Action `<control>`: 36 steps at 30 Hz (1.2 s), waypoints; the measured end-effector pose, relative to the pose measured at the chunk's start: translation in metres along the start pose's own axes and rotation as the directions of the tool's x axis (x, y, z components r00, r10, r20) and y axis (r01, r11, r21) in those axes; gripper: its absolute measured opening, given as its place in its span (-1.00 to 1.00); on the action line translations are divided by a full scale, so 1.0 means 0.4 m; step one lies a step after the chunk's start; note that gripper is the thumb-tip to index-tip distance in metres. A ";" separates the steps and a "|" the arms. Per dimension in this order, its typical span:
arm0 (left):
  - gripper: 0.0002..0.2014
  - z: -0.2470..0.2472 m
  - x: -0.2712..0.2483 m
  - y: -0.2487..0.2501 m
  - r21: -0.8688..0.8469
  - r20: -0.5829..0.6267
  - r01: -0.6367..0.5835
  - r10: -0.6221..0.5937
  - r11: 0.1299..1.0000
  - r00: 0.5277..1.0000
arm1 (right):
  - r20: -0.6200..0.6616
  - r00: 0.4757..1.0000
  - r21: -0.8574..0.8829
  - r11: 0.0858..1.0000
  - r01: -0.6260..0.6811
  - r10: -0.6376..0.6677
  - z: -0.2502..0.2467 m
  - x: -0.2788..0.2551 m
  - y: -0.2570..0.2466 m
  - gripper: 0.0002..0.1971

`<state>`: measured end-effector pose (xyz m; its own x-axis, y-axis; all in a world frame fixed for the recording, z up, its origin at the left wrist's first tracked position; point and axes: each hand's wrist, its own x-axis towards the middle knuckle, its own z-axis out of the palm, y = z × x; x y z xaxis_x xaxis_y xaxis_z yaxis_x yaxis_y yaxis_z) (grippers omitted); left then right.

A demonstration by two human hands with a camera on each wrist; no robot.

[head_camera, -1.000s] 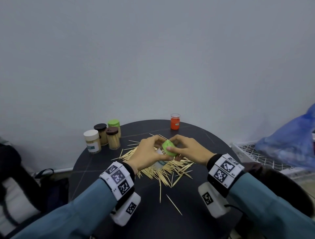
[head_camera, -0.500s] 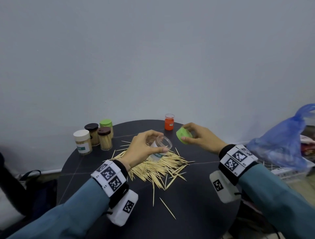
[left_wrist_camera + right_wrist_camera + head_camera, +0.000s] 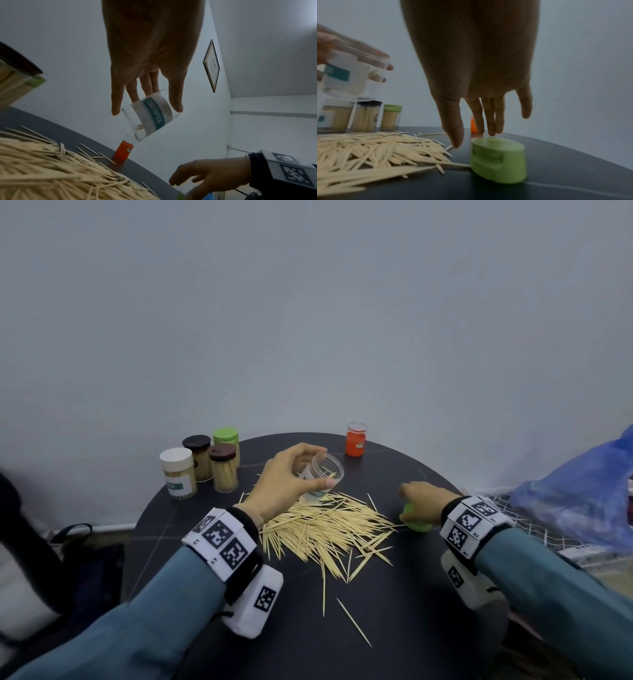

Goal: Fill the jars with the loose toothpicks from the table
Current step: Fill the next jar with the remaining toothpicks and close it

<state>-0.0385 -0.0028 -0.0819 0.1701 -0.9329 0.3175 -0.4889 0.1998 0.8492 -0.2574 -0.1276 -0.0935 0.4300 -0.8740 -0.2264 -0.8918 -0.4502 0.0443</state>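
A stray toothpick (image 3: pixel 354 622) lay alone toward the near edge of the round dark bench (image 3: pixel 421 628). Beyond it the pile (image 3: pixel 322 529) spread across the middle, loose and ready to be gathered. At the right edge the right hand (image 3: pixel 423 501) hovered over the green lid (image 3: pixel 498 159), fingers straight and slack, holding nothing; the lid sat on the bench just beside the pile, probably parked there so that hand was free to pick up toothpicks. Over the far side of the pile the left hand (image 3: pixel 286 484) gripped the clear jar (image 3: pixel 322 479) between thumb and fingers, clear of the bench and tilted with its mouth toward the right hand, likely to make loading easy; only a few toothpicks showed inside. Near the far left edge stood four capped jars (image 3: pixel 200 465), already full. An orange jar (image 3: pixel 355 439) stood at the far edge. Behind rose a plain grey wall (image 3: pixel 308 302), with a blue bag (image 3: pixel 582 501) off to the right
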 end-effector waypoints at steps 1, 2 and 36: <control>-0.48 -0.004 0.002 -0.002 0.003 -0.009 0.000 0.000 1.000 1.000 | -0.018 0.999 0.021 0.999 0.039 -0.038 -0.006 0.004 -0.020 -0.49; -0.48 -0.008 0.004 -0.002 0.005 -0.013 -0.001 0.001 1.000 1.000 | -0.028 0.996 0.051 0.995 0.080 -0.079 -0.010 0.011 -0.041 -0.47; -0.47 -0.037 0.008 -0.022 0.003 0.035 0.007 -0.007 1.000 0.999 | 0.180 0.977 0.002 0.993 0.117 -0.116 -0.019 0.059 -0.224 -0.53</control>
<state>-0.0211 -0.0033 -0.0823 0.1435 -0.9441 0.2968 -0.4907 0.1925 0.8498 -0.1663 -0.1096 -0.0952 0.4981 -0.7688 -0.4011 -0.8354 -0.5494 0.0156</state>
